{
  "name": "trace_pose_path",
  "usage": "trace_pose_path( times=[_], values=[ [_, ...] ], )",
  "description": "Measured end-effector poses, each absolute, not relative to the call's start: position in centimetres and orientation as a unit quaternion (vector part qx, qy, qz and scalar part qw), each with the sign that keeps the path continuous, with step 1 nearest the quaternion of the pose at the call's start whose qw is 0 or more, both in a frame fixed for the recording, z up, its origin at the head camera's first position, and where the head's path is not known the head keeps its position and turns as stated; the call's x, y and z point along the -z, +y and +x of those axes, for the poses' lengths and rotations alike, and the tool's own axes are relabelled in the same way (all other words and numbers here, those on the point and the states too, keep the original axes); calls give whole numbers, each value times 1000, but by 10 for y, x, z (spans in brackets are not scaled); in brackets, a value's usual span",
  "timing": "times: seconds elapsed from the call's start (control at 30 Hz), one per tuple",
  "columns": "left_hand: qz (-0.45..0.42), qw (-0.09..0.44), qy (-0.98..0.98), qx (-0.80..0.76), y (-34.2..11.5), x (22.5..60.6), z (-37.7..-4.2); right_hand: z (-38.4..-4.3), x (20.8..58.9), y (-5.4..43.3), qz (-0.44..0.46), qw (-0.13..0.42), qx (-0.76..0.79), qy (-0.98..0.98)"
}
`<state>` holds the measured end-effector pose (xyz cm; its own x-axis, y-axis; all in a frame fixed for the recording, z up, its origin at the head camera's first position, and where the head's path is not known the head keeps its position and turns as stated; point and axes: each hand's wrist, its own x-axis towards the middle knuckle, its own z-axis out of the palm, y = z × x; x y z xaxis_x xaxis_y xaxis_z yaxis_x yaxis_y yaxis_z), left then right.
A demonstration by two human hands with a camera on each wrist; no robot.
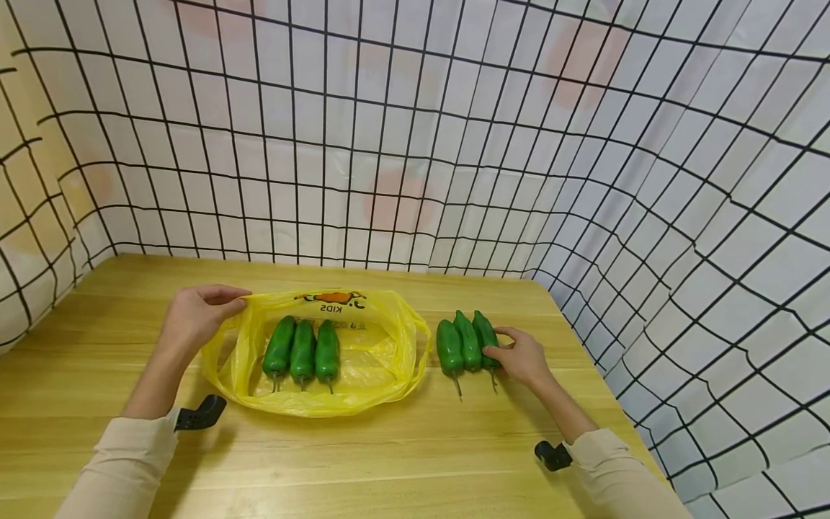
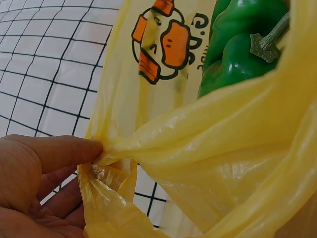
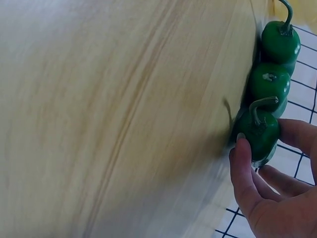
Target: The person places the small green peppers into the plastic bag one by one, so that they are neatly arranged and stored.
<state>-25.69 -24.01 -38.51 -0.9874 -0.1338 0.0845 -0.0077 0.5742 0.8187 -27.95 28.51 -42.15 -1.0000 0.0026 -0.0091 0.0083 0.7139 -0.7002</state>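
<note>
A yellow plastic bag (image 1: 376, 360) lies with its mouth spread wide toward me, and three green peppers (image 1: 302, 353) sit side by side inside it. My left hand (image 1: 191, 317) pinches the bag's left edge between thumb and fingers; in the left wrist view the film bunches at the fingertips (image 2: 94, 150). To the right of the bag, three more green peppers stand in a row: a left one (image 1: 449, 347), a middle one (image 1: 468, 342) and a right one (image 1: 484, 335). My right hand (image 1: 524, 357) grips the right pepper, thumb and fingers on opposite sides near its stem.
Everything lies on a light wooden table (image 1: 363, 461). A white sheet with a black grid (image 1: 402, 158) rises behind the table and along both sides. Black wrist-worn devices (image 1: 201, 413) sit at both cuffs.
</note>
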Motion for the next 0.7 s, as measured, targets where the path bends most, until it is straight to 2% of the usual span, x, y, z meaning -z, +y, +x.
trace_pose_path(
  times=[0.7],
  values=[
    [40,71,-884,460,-240,384,-256,-282,406,288,0,-8,354,935]
  ],
)
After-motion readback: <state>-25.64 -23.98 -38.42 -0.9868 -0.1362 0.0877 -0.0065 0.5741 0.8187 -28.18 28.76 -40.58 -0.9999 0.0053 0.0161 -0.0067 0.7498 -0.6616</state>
